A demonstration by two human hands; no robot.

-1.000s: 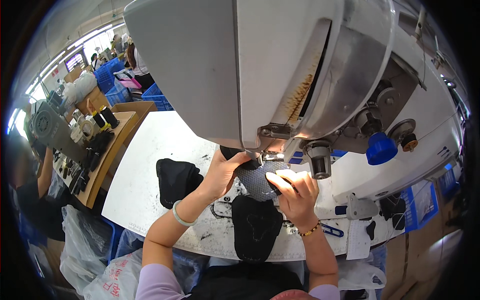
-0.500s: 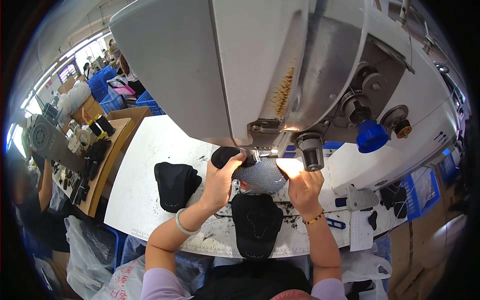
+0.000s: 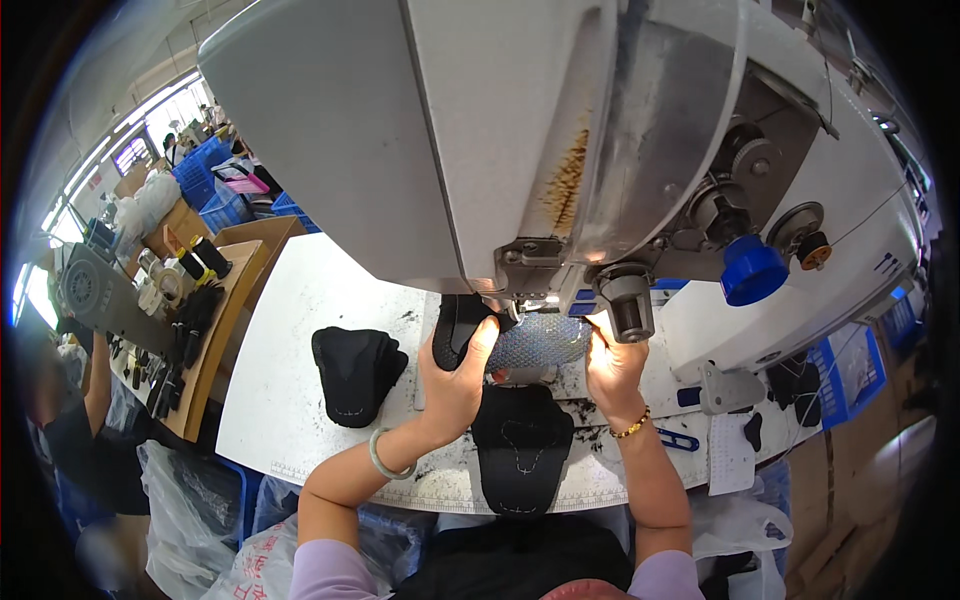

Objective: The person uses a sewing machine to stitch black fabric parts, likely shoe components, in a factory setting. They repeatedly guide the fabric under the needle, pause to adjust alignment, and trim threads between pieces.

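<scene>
- Here, the left hand [image 3: 457, 385] pinches the black left end of the cloth [image 3: 540, 342], beneath the sewing machine [image 3: 330, 130].
- The right hand [image 3: 612, 368] grips its right edge.
- Black pieces [image 3: 522, 450] lie near and left on the table [image 3: 275, 320].

The white table [image 3: 275, 370] bears black fabric pieces [image 3: 522, 450].

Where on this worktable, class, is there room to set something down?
Bare white tabletop lies between the left black fabric stack and the table's left edge. Left hand, right hand and glittery panel crowd beneath the sewing machine head; a slotted blue tool and paper sheet crowd the right.
</scene>
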